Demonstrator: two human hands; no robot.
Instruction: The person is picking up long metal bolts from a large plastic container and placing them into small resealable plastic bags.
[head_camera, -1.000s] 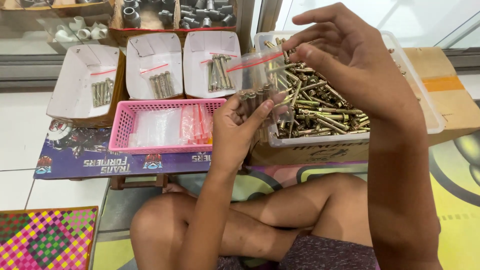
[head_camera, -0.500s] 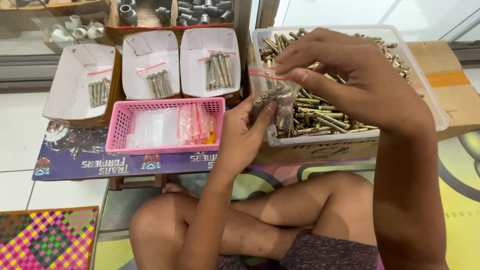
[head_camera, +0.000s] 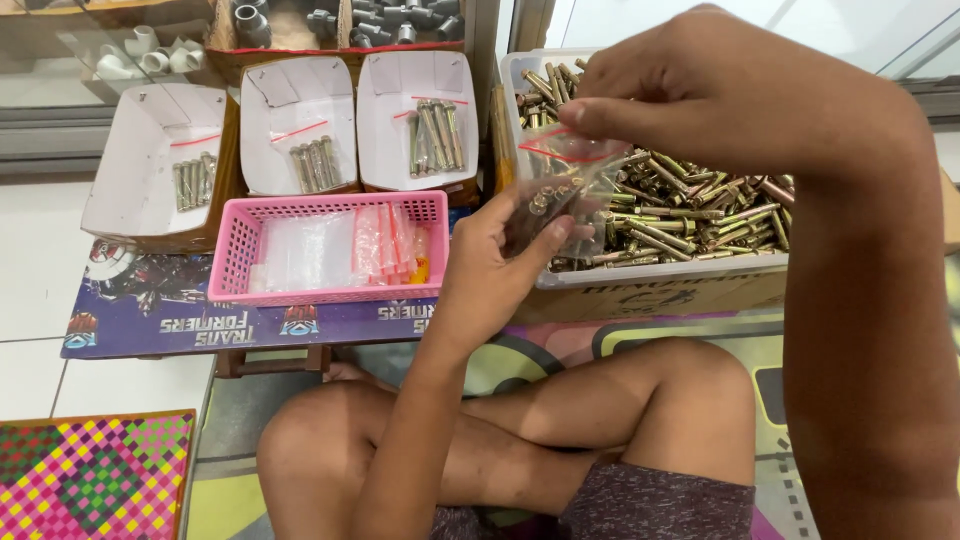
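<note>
Small clear bag of bolts held over the bolt bin, both hands on it.

The left hand (head_camera: 490, 265) grasps the lower part of the small plastic bag (head_camera: 560, 195), thumb and fingers pinched around the bolts inside so their weight is carried from below. The right hand (head_camera: 700, 90) pinches the bag's red-striped top edge between fingertips, holding it upright above the clear bin (head_camera: 660, 272) of loose brass-coloured bolts (head_camera: 690, 205) on the right, so any bolt that slips would likely land back in the pile. To the left, just beside the bin, a pink basket (head_camera: 330, 290) keeps spare bags within reach. Farther off stand three white paper trays (head_camera: 300, 90), each with a few bolts.
</note>
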